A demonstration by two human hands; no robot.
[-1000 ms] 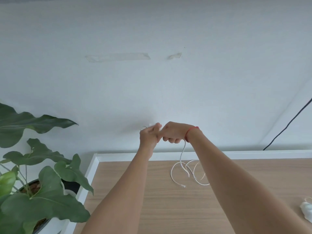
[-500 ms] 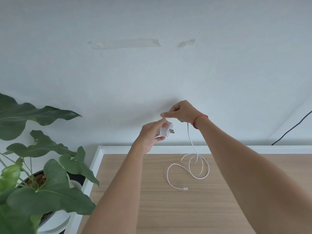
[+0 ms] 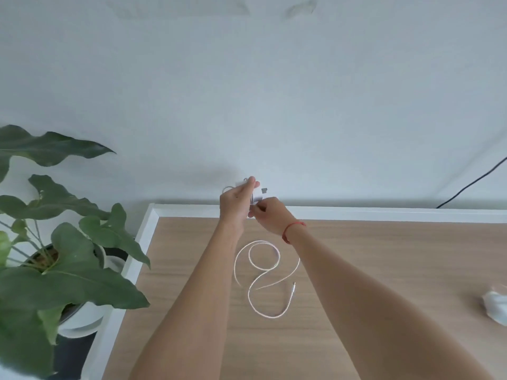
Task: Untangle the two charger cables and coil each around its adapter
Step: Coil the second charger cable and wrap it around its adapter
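My left hand [image 3: 237, 205] grips the white adapter [image 3: 257, 195], prongs pointing right; my right hand [image 3: 271, 216] pinches its cable [image 3: 274, 316] beside it.

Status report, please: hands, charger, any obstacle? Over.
Left hand grips white adapter. Right hand pinches cable beside it. Cable mostly loose on table. Nothing in the way.

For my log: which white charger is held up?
The adapter gripped in the left hand; the other charger lies on the table, far right.
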